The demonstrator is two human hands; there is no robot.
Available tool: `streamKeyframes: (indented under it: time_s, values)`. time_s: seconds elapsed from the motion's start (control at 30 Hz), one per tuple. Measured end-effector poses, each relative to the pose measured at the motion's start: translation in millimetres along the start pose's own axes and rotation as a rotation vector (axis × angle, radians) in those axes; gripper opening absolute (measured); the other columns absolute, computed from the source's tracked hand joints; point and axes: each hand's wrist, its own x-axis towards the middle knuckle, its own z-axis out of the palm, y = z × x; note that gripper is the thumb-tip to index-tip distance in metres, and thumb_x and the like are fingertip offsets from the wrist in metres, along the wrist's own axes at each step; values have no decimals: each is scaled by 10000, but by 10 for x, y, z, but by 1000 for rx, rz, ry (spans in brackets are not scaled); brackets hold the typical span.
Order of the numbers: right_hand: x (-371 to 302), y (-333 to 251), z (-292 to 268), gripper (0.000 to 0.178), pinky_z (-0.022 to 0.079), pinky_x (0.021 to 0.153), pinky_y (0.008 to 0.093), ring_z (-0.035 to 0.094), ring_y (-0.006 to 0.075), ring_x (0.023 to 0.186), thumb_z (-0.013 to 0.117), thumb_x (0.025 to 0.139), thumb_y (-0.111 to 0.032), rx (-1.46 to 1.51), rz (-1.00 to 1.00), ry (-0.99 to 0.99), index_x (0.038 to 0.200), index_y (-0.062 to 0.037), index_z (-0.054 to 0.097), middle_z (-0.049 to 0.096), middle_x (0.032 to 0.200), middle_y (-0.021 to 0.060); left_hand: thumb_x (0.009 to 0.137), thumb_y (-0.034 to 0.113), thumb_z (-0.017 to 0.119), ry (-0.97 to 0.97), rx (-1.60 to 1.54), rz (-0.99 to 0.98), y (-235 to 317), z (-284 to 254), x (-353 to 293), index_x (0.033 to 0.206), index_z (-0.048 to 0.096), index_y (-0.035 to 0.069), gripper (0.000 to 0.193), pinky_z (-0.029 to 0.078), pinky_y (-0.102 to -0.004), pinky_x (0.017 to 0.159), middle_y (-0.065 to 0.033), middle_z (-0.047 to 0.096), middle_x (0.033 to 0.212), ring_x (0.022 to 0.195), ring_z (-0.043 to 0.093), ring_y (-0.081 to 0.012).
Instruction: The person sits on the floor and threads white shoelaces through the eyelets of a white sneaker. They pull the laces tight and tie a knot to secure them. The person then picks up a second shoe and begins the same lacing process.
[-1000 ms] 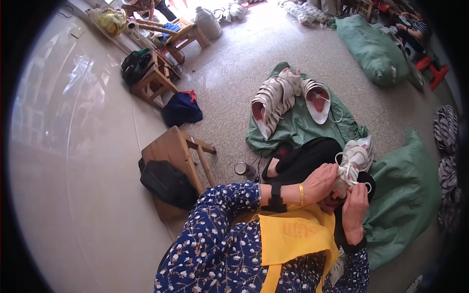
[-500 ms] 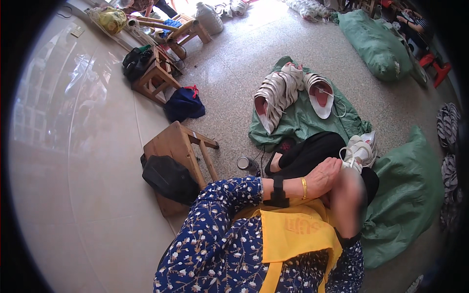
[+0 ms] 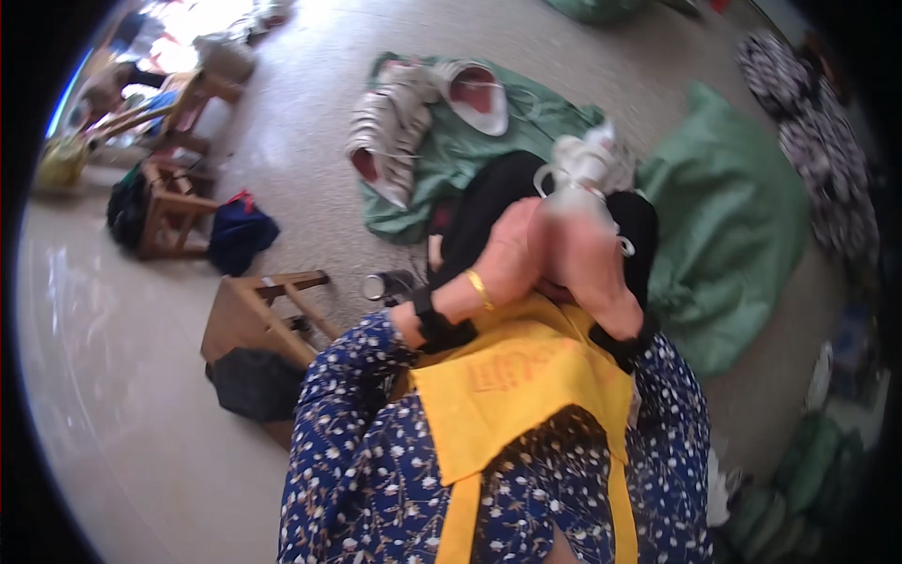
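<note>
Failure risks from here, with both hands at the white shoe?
1. Snag: the white lace loops out loosely beside the shoe, near the left hand, so it might catch or tangle.
2. Slip: the shoe sits over the lap, not on a table; the right hand is too blurred to judge its grip, so it may shift.
3. Knock: a metal container on the floor near the left forearm could get bumped.

The left hand [image 3: 512, 246] and right hand [image 3: 594, 268], both blurred, meet at the near end of a white laced shoe [image 3: 583, 167] between black-clad knees [image 3: 498, 188]. Beyond, overlapping pale shoes [image 3: 395, 127] lie on a green sheet [image 3: 440, 171]; a green sack [image 3: 728, 226] lies rightward.
</note>
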Motion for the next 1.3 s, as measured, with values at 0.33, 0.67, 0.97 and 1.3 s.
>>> streamKeyframes:
  time_s: [0.33, 0.67, 0.97, 1.3]
  values:
    - [-624, -32, -664, 86, 462, 560, 394, 603, 314, 638, 664, 848, 39, 222, 156, 0, 840, -7, 592, 583, 768, 127, 871, 12, 609, -153, -78, -88, 207, -135, 37, 972, 493, 4, 154, 470, -480, 762, -194, 547, 896, 870, 565, -411]
    - [-833, -281, -767, 92, 481, 556, 331, 621, 234, 617, 719, 853, -9, 410, 261, -131, 847, -4, 628, 618, 751, 109, 891, 30, 649, -160, -73, -105, 280, -173, 91, 932, 514, 17, 142, 468, -403, 612, -138, 540, 767, 678, 578, -298]
    - [-502, 146, -731, 103, 483, 557, 328, 593, 206, 578, 735, 840, -9, 268, 240, 197, 914, -7, 663, 613, 831, 93, 902, 103, 695, -129, -77, -175, 318, -170, 204, 847, 537, 8, 192, 464, -377, 572, -129, 568, 694, 580, 571, -266]
    - [-188, 696, -588, 71, 559, 581, 240, 645, 67, 693, 666, 974, -78, 840, 462, -109, 965, -15, 635, 675, 825, 19, 959, 76, 640, -73, -192, -271, 197, -168, 163, 876, 545, 6, 144, 420, -285, 545, -48, 525, 658, 594, 465, -84]
